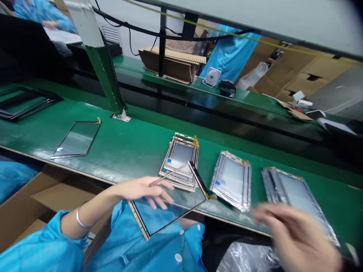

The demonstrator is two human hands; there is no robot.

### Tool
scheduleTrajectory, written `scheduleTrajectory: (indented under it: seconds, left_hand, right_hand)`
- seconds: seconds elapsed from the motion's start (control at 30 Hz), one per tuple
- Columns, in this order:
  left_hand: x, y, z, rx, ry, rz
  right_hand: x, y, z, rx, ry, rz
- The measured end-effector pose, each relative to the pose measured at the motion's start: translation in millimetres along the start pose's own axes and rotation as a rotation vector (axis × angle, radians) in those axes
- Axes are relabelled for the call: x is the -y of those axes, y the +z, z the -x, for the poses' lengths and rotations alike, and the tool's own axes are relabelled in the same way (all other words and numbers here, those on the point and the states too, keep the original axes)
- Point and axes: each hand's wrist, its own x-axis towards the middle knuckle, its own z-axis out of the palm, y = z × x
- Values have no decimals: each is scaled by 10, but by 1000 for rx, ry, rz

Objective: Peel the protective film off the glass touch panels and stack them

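Observation:
My left hand (pixel 154 190) grips a clear touch screen panel (pixel 177 214) by one edge, tilted above the front edge of the bench. The panel has a dark border and a short orange flex cable at one corner. Just beyond it lies a stack of framed touch panels (pixel 181 153) with orange flex cables and small blue tabs. My right hand (pixel 300 234) is smeared by motion at the lower right, so its fingers cannot be read. Nearest to it are panels in clear plastic sleeves (pixel 297 192); another sleeved stack (pixel 232 177) lies to their left.
A single glass panel (pixel 79 138) lies on the green bench (pixel 127 147), left of centre. Black frames (pixel 25 102) are piled at far left. A green-and-white post (pixel 99 68) rises from the bench. Clear plastic bags (pixel 246 257) and a cardboard box (pixel 62 192) sit below the edge.

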Motion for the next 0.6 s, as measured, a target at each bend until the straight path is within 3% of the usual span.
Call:
scheduleTrajectory:
  seconds: [0.13, 0.2, 0.4, 0.6]
  left_hand:
    - [-100, 253, -2, 4, -34, -355]
    - [-147, 325, 13, 6, -27, -485]
    - [-267, 371, 53, -6, 32, -739]
    - [-304, 399, 37, -29, 80, -877]
  right_hand:
    - [43, 416, -453, 383, -252, 116]
    - [62, 520, -580, 502, -316, 117]
    - [116, 505, -601, 672, -363, 214]
    - [201, 449, -580, 734, -366, 288]
